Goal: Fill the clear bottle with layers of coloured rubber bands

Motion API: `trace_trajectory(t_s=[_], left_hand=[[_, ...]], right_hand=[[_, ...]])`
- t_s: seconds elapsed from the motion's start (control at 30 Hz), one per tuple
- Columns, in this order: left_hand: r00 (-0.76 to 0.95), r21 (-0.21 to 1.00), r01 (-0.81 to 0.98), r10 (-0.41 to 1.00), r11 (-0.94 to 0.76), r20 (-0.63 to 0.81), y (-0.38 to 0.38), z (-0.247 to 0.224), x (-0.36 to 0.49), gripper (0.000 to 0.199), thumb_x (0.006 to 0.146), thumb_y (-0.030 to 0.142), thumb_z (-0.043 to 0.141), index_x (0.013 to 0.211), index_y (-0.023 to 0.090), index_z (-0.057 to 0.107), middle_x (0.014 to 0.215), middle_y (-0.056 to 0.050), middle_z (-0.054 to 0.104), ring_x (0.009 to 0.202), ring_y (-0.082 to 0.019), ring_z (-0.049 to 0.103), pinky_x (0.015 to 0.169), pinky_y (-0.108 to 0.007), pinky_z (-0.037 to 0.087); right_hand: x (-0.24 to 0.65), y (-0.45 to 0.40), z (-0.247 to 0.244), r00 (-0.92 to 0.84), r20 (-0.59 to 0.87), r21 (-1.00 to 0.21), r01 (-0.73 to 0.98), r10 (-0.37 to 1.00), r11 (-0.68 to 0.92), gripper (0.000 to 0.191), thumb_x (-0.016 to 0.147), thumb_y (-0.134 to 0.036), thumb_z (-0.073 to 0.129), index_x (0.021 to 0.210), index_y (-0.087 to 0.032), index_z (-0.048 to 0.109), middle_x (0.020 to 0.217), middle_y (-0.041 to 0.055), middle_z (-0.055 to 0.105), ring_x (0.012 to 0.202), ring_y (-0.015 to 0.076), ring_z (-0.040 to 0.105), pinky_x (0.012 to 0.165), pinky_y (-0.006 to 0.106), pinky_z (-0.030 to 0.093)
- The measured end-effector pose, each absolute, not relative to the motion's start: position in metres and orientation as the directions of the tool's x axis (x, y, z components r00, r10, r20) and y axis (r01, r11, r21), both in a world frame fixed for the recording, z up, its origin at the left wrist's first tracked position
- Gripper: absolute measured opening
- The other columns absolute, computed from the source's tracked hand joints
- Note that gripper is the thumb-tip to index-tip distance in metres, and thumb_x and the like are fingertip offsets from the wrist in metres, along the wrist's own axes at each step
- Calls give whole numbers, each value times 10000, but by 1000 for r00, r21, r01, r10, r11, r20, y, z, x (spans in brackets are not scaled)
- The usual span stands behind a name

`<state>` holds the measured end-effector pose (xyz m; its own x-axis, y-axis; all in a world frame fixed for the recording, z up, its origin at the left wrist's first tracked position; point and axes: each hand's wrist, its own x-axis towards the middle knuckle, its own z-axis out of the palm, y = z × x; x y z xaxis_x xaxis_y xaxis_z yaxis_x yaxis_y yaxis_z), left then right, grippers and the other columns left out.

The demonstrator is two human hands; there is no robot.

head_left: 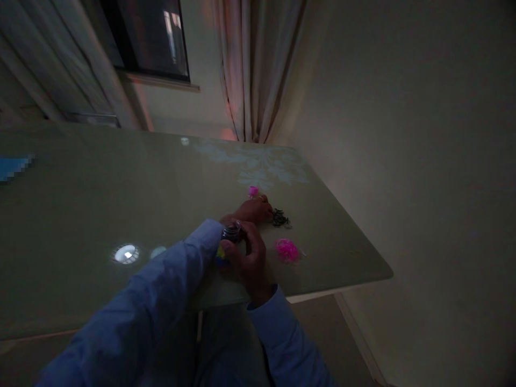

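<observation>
My right hand (250, 255) is closed round a small clear jar (231, 231) with dark contents, near the table's front edge. Beyond it, my left hand (256, 209) reaches across with curled fingers beside a pile of small black pieces (279, 217); whether it holds anything is too small to tell. A small pink object (253, 191) stands just behind my left hand. To the right of my right hand lies a heap of bright pink pieces (287, 250). Yellow and blue items (221, 257) show partly beneath the jar, beside my left sleeve.
The glossy table (80, 215) reaches far left, with its rounded corner at the right. A blue item (14, 167) lies at the far left. Curtains (252, 70) and a window (149, 37) stand behind the table; a wall (423, 134) is at the right.
</observation>
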<state>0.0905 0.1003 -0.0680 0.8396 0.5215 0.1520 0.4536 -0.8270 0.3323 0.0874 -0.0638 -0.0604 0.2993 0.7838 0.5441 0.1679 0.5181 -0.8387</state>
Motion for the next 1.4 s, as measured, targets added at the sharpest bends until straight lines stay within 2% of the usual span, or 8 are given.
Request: trace_trajectory(t_s=[0.23,0.4,0.7,1.03,1.2,1.3,1.4], left_hand=[[810,331,504,569,-798,139,95,-65,93,249,985,231,534,1111,194,745,1227,-117,631,1054,-226,653,830,-300,511],[770,372,534,618,-759,157,96,-66,93,245,983,198,527,1120,189,729,1223,-121,617,1055,-225,649,832,-303,520],[668,534,488,689,-691,281,110,-76,89,208,932,147,541,1010,177,732,1117,-87,643,949,-171,631,889,-306,525],[523,718,372,772,-588,361,118,-73,81,100,832,114,619,766,156,681,922,-68,672,931,-187,605,929,-338,502],[486,834,287,822,-472,298,114,-60,64,154,830,224,644,694,154,622,711,-11,613,721,-140,536,741,-268,492],[495,903,209,837,-375,233,108,-50,47,296,881,378,608,689,153,591,599,27,524,588,-104,467,580,-211,421],[499,955,125,849,-270,174,102,-39,28,388,875,498,609,691,161,556,546,46,466,505,-82,412,488,-191,334]], right_hand=[[87,-63,-58,301,537,-844,171,788,509,352,839,-317,754,1170,-233,670,1094,61,689,999,207,656,908,350,541],[88,-64,-57,305,523,-852,180,796,491,351,840,-319,747,1169,-226,666,1089,61,690,1007,201,657,908,337,543],[91,-62,-58,337,477,-879,168,812,446,334,827,-328,745,1136,-224,670,1070,54,696,987,201,665,883,336,552],[92,-58,-62,354,482,-876,200,802,438,343,834,-342,746,1146,-214,686,1064,57,702,954,193,667,830,321,550],[93,-56,-65,380,468,-884,205,798,421,356,837,-363,733,1146,-194,682,1082,77,710,983,204,674,852,338,559],[95,-55,-66,426,458,-889,213,780,406,371,839,-379,731,1148,-183,674,1086,84,711,958,200,670,851,348,560],[97,-54,-66,473,465,-885,248,749,393,365,835,-391,733,1124,-176,675,1074,82,705,902,185,659,821,340,553]])
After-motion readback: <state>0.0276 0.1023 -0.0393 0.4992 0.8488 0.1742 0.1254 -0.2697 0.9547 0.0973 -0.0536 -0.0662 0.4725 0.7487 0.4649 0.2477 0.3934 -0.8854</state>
